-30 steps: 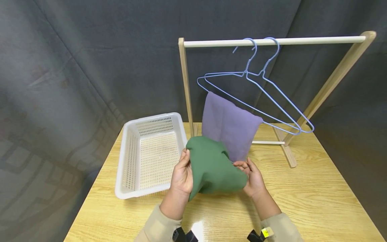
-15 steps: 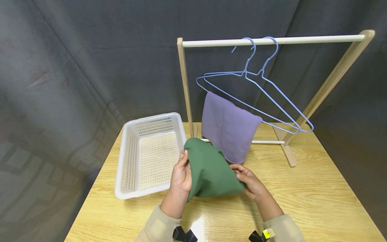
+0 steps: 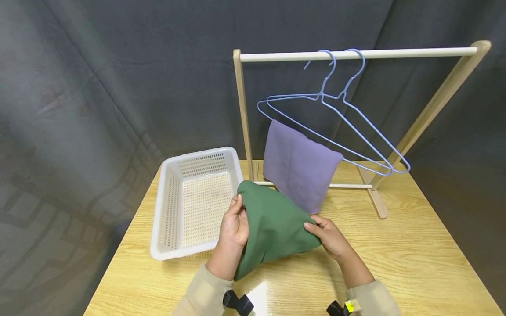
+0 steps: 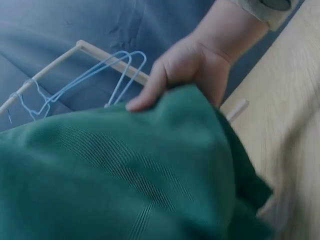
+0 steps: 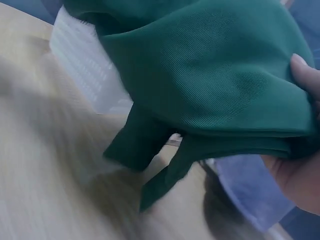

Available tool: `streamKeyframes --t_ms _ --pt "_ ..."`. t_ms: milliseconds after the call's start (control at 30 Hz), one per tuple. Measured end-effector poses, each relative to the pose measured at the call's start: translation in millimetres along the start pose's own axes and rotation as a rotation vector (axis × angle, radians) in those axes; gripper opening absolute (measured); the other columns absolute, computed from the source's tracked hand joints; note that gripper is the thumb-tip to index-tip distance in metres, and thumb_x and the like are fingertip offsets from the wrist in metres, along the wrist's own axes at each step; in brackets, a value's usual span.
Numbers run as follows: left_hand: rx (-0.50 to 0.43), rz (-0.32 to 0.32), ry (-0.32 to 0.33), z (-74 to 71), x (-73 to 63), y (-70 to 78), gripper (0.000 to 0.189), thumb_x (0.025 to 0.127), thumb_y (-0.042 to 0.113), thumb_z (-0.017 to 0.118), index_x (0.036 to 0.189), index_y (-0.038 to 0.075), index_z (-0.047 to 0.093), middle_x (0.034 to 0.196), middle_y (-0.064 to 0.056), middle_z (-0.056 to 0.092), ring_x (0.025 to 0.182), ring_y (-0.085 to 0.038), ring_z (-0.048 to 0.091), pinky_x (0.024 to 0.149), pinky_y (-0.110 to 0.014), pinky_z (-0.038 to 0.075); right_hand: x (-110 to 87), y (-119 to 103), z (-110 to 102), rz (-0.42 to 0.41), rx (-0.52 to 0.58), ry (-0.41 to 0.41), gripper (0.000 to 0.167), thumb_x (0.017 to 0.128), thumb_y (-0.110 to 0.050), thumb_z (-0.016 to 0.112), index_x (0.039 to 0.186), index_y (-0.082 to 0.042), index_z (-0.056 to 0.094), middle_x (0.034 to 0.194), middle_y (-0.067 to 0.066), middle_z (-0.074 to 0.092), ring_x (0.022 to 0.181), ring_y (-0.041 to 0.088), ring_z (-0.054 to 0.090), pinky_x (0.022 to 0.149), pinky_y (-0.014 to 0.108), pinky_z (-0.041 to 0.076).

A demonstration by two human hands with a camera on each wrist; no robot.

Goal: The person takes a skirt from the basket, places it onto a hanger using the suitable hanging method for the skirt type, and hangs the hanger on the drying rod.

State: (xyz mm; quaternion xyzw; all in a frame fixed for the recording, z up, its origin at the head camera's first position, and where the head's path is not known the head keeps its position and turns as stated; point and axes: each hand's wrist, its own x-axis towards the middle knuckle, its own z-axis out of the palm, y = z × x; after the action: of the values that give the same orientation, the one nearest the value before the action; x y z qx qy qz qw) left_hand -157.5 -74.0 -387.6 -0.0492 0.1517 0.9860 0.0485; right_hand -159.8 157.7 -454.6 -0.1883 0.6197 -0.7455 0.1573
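Observation:
A green cloth (image 3: 276,228) is held up over the table between both hands, folded over with loose ends hanging below it in the right wrist view. At its left edge my left hand (image 3: 235,226) holds it, palm partly facing up, with some fingers hidden behind the fabric. My right hand (image 3: 330,237) pinches the right corner, thumb on top and fingers underneath. Just behind, a purple cloth (image 3: 298,164) hangs folded over the lower bar of a light-blue wire hanger (image 3: 367,131). The green cloth (image 4: 125,165) fills much of the left wrist view.
A white perforated basket (image 3: 170,252) stands on the wooden table (image 3: 415,263), left of the hands. Behind them is a wooden rack with a white rail (image 3: 415,52), where two wire hangers hang. Dark grey curtain (image 3: 158,79) closes off the back and sides.
My right hand has shifted its fingers, and its thumb now lies on top of the green cloth's corner. My left hand has moved slightly left, and the cloth is spread a little wider.

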Motion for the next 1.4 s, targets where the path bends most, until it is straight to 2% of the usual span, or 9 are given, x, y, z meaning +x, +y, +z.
streamKeyframes --t_ms 233,500,633,833,967,1133,1400 --pt "0.031 -0.032 0.054 -10.3 3.4 3.3 0.022 0.093 0.009 0.032 0.077 0.008 0.047 0.081 0.0 0.048 0.075 -0.01 0.049 0.069 -0.02 0.04 -1.5 -13 -9 -0.06 0.091 0.037 0.031 0.094 -0.005 0.033 0.087 -0.015 0.062 0.072 -0.005 0.06 0.06 0.007 0.057 0.052 0.02 0.046" --pt "0.13 -0.034 0.094 -16.7 8.8 7.5 0.019 0.092 0.006 0.035 0.076 0.008 0.045 0.078 0.0 0.047 0.07 -0.01 0.049 0.066 -0.019 0.042 -1.8 -25 -13 -0.145 0.131 0.068 0.034 0.094 -0.003 0.03 0.088 -0.013 0.063 0.077 -0.003 0.059 0.062 0.007 0.056 0.052 0.018 0.046" --pt "0.23 -0.034 0.076 -18.1 12.0 10.1 0.016 0.092 0.006 0.034 0.079 0.009 0.044 0.081 0.001 0.048 0.07 -0.01 0.05 0.065 -0.019 0.041 -1.8 -32 -15 -0.16 0.117 0.08 0.035 0.094 -0.002 0.03 0.085 -0.012 0.062 0.074 -0.003 0.057 0.06 0.006 0.055 0.051 0.018 0.045" --pt "0.4 -0.04 0.023 -20.0 13.9 13.4 0.012 0.092 0.004 0.034 0.085 0.009 0.042 0.091 -0.001 0.045 0.073 -0.011 0.048 0.067 -0.021 0.039 -3.0 -41 -18 -0.16 0.091 0.141 0.033 0.093 -0.003 0.032 0.08 -0.012 0.061 0.069 -0.003 0.056 0.056 0.006 0.054 0.048 0.018 0.044" --pt "0.51 -0.058 -0.001 -21.3 14.2 15.2 0.006 0.09 0.005 0.04 0.086 0.009 0.043 0.085 -0.002 0.046 0.069 -0.011 0.047 0.063 -0.024 0.038 -3.5 -46 -21 -0.193 0.088 0.18 0.032 0.093 -0.002 0.034 0.08 -0.011 0.062 0.07 -0.003 0.056 0.056 0.006 0.054 0.046 0.018 0.044" --pt "0.585 -0.067 -0.003 -22.0 15.4 16.4 0.005 0.088 0.003 0.045 0.084 0.007 0.045 0.077 -0.001 0.051 0.066 -0.01 0.05 0.06 -0.024 0.04 -3.3 -50 -22 -0.24 0.119 0.191 0.033 0.093 -0.001 0.032 0.08 -0.01 0.061 0.068 -0.002 0.056 0.055 0.006 0.054 0.045 0.017 0.043" --pt "0.777 -0.02 0.011 -26.0 22.2 16.3 0.012 0.085 -0.003 0.047 0.079 0.007 0.045 0.069 0.001 0.053 0.06 -0.008 0.051 0.058 -0.023 0.041 -2.7 -55 -20 -0.242 0.205 0.216 0.031 0.093 -0.004 0.033 0.078 -0.007 0.06 0.065 -0.001 0.056 0.052 0.006 0.054 0.044 0.016 0.043"
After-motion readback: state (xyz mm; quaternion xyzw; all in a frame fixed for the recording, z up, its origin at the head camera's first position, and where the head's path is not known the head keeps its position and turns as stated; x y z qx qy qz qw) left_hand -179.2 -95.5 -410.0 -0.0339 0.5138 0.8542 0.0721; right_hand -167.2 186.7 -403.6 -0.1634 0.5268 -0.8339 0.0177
